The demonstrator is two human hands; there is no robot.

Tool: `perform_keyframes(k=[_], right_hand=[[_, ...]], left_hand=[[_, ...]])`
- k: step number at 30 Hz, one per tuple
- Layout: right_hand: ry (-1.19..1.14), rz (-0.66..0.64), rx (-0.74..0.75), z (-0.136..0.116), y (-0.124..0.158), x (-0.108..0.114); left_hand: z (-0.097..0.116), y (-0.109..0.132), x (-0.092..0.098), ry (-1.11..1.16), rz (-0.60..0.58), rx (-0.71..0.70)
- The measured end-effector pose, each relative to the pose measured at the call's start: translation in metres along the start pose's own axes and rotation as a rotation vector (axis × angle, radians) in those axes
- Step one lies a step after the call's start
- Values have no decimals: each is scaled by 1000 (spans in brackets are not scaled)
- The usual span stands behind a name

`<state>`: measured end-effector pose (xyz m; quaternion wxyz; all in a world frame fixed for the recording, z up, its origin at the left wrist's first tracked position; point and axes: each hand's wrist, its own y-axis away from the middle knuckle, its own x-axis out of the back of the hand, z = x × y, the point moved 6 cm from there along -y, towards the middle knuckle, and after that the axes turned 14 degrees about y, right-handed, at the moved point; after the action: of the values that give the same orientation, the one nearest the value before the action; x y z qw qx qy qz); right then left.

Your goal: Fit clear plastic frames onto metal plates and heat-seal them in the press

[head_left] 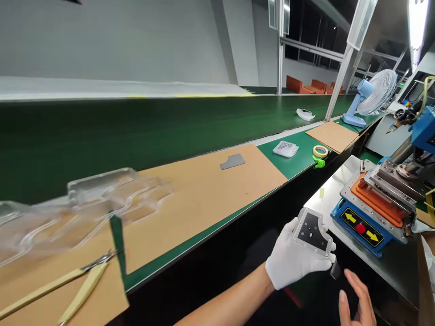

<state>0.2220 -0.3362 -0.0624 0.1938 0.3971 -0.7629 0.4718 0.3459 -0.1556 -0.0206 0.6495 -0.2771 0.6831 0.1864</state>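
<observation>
My left hand (288, 258), in a white glove, is closed around a flat grey metal part with a black perforated inset (313, 232). Its face points up, showing small round studs. Beside the gloved fingers is a small dark piece (335, 270); whether it is attached to the grey part I cannot tell. My bare right hand (357, 301) is just below and to the right, thumb and forefinger apart, with nothing visible between them. It does not touch the grey part. The lower part of that hand is cut off by the frame edge.
A blue-and-orange press (360, 215) stands on a metal bench at right. On the cardboard (190, 190) lies a flat grey piece (233, 161). Clear plastic trays (102, 194) and yellow-handled pliers (84, 276) are at left. Tape (320, 151) and a fan (374, 95) are farther back.
</observation>
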Motion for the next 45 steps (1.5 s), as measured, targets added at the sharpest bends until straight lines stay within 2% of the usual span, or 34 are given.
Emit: perform_keyframes(k=[3,5,9,16,21,24,30,36,41,45], right_hand=[[-97,-110,217,-53,-38,0],[-126,-174,270,-81,-57,1],[-166,-217,333,-110,-70,6],[-183,-240,329,-113,-62,17],[-171,-236,276,-115,-61,24],[-173,-228,254,-117,-63,25],[-233,-184,339,-124,-67,25],[-258,-170,369,-119,-65,23],[-290,-163,378,-114,-61,24],[-304,-132,399,-114,-59,28]], left_hand=[[-11,20,7,41,35,-19],[-16,29,10,66,51,-40],[-24,39,12,151,59,-94],[-38,45,11,290,89,-82],[-43,45,8,270,48,-35],[-43,47,10,258,62,-32],[-42,50,13,295,104,-39],[-41,49,16,265,102,-28],[-41,48,13,176,61,-7],[-42,49,11,191,36,-3]])
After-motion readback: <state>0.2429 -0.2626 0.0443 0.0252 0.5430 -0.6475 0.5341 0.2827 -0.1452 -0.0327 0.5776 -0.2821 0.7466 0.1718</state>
